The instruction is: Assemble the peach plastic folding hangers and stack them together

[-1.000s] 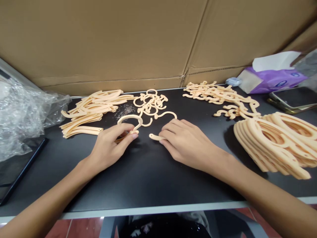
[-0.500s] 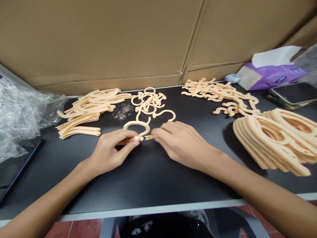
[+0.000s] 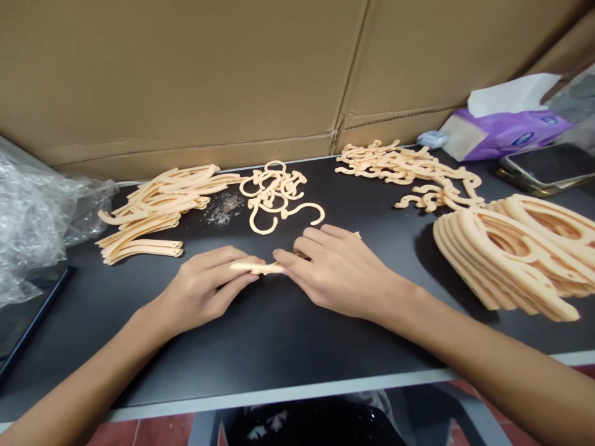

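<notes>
Where the two hands meet above the near middle of a black, smooth tabletop (image 3: 279, 347) with a pale grey edge, one slender, pale-peach, plastic-looking piece (image 3: 264, 269) is held level between them; whether it is single or several parts together cannot be told.

Left hand (image 3: 211, 285): thumb and fingertips pinching the piece at its left portion.
Right hand (image 3: 332, 267): thumb and fingers curled about its right end, knuckles uppermost; the inner grip is hidden.

Beyond the hands: one loose heap of pale-peach, C-shaped hooks with knobbed ends (image 3: 273, 197), the nearest two lying at its front.
Left rear: one pile of long, gently curved, pale-peach slats (image 3: 171, 193), several laid side by side at its near end; between slats and hooks, a scatter of fine greyish crumbs (image 3: 225, 209).
Right rear: one spread of short, wavy, pale-peach pieces (image 3: 402, 168).
Right: one stack of broad, pale-peach frames with oval openings (image 3: 506, 254), layers overlapping.
Far right: one purple-and-white soft tissue pack (image 3: 511, 133), a white sheet protruding, and a dark-screened, flat phone (image 3: 553, 164) near it.
Far left: crumpled, clear plastic wrap (image 3: 37, 210).
Backdrop: brown corrugated cardboard (image 3: 186, 80).
</notes>
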Motion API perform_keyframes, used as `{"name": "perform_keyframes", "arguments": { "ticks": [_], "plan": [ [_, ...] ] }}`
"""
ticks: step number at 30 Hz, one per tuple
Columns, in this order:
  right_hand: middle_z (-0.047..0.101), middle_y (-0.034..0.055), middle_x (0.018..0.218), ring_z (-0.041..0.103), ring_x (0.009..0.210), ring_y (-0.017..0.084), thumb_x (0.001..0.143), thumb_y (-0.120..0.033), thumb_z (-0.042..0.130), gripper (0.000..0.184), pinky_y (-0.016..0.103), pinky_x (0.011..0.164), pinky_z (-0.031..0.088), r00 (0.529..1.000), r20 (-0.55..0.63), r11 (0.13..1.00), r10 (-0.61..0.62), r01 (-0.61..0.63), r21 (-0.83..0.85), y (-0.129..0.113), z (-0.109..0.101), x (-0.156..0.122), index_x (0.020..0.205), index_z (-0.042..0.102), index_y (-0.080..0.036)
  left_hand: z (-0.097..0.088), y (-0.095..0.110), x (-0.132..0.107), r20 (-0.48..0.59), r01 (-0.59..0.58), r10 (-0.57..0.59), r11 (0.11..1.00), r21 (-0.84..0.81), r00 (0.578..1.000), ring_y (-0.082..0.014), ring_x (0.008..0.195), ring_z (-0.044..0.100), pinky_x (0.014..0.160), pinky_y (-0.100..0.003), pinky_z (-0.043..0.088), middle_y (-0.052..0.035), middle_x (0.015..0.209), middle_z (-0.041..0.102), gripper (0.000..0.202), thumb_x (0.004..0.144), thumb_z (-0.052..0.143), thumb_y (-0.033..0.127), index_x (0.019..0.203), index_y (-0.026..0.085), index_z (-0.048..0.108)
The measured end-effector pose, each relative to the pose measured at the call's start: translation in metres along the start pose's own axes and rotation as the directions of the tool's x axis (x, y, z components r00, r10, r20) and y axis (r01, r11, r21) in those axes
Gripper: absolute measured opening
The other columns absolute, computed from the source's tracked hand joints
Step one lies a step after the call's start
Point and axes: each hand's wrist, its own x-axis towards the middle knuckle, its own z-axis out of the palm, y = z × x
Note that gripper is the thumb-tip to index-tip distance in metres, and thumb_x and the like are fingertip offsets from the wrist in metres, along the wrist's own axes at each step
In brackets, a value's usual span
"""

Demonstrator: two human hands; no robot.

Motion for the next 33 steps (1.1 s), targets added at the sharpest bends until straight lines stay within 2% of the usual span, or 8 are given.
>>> {"name": "perform_keyframes", "arguments": {
  "ticks": [5, 11, 14, 17, 21, 29, 33],
  "plan": [
    [0.065, 0.0045, 0.077, 0.05, 0.072, 0.019, 0.098, -0.017, 0.051, 0.02, 0.035, 0.068, 0.023, 0.999, 0.04, 1.0, -0.013, 0.013, -0.009, -0.0016, -0.0017, -0.0002, 0.1, 0.071, -0.016, -0.0026, -0.0025, 0.0032, 0.127, 0.057, -0.065, 0.996, 0.071, 0.99, -0.0145, 0.086, 0.067, 0.078, -0.027, 0.053, -0.0059, 0.1, 0.072, 0.018, 0.098, 0.058, 0.013, 0.111, 0.017, 0.07],
    [0.066, 0.0049, 0.078, 0.052, 0.073, 0.019, 0.097, -0.014, 0.05, 0.018, 0.035, 0.069, 0.023, 0.996, 0.081, 0.999, -0.028, 0.029, -0.019, -0.004, -0.0057, 0.0015, 0.098, 0.068, -0.016, -0.0041, -0.0016, 0.0027, 0.186, 0.11, -0.114, 0.993, 0.032, 0.976, -0.0139, 0.084, 0.065, 0.075, -0.026, 0.052, -0.0053, 0.099, 0.07, 0.022, 0.1, 0.056, 0.016, 0.115, 0.02, 0.071],
    [0.067, 0.0053, 0.078, 0.053, 0.073, 0.019, 0.097, -0.014, 0.05, 0.018, 0.036, 0.069, 0.023, 0.995, 0.096, 0.999, -0.025, 0.027, -0.022, -0.0038, -0.0057, 0.0015, 0.098, 0.068, -0.016, -0.004, -0.0014, 0.0014, 0.176, 0.125, -0.127, 0.992, 0.023, 0.976, -0.0148, 0.086, 0.065, 0.076, -0.027, 0.053, -0.006, 0.101, 0.071, 0.025, 0.099, 0.057, 0.016, 0.12, 0.021, 0.071],
    [0.067, 0.0052, 0.077, 0.053, 0.072, 0.019, 0.097, -0.013, 0.05, 0.018, 0.035, 0.068, 0.023, 0.994, 0.111, 1.0, -0.016, 0.018, -0.025, -0.0034, -0.0052, 0.0012, 0.095, 0.067, -0.016, -0.0032, -0.0021, 0.0005, 0.158, 0.106, -0.111, 0.994, 0.038, 0.981, -0.0154, 0.086, 0.066, 0.076, -0.027, 0.053, -0.0066, 0.103, 0.072, 0.029, 0.098, 0.058, 0.016, 0.125, 0.021, 0.069],
    [0.067, 0.0049, 0.076, 0.053, 0.071, 0.019, 0.096, -0.014, 0.051, 0.017, 0.035, 0.068, 0.023, 0.993, 0.119, 1.0, -0.015, 0.018, -0.025, -0.0035, -0.006, 0.0012, 0.092, 0.066, -0.017, -0.0034, -0.0017, 0.0012, 0.161, 0.071, -0.084, 0.994, 0.085, 0.983, -0.0148, 0.081, 0.064, 0.073, -0.028, 0.05, -0.0061, 0.097, 0.071, 0.028, 0.099, 0.058, 0.017, 0.123, 0.021, 0.07],
    [0.065, 0.0053, 0.075, 0.055, 0.072, 0.021, 0.094, -0.011, 0.051, 0.018, 0.036, 0.068, 0.024, 0.995, 0.085, 0.997, -0.043, 0.048, -0.054, -0.0051, -0.0067, 0.0, 0.092, 0.068, -0.016, -0.0059, -0.0001, -0.0007, 0.222, -0.01, -0.056, 0.958, 0.286, 0.973, -0.0155, 0.076, 0.059, 0.068, -0.029, 0.044, -0.0051, 0.094, 0.067, 0.032, 0.101, 0.053, 0.019, 0.131, 0.023, 0.064],
    [0.065, 0.0059, 0.074, 0.054, 0.072, 0.021, 0.094, -0.009, 0.05, 0.021, 0.036, 0.067, 0.024, 0.995, 0.089, 0.996, -0.049, 0.056, -0.072, -0.0061, -0.0065, -0.0003, 0.097, 0.07, -0.014, -0.0078, 0.0043, 0.0026, 0.239, -0.068, -0.027, 0.923, 0.379, 0.971, -0.0149, 0.074, 0.058, 0.067, -0.028, 0.044, -0.0043, 0.092, 0.066, 0.031, 0.102, 0.049, 0.02, 0.128, 0.023, 0.065]
  ]
}}
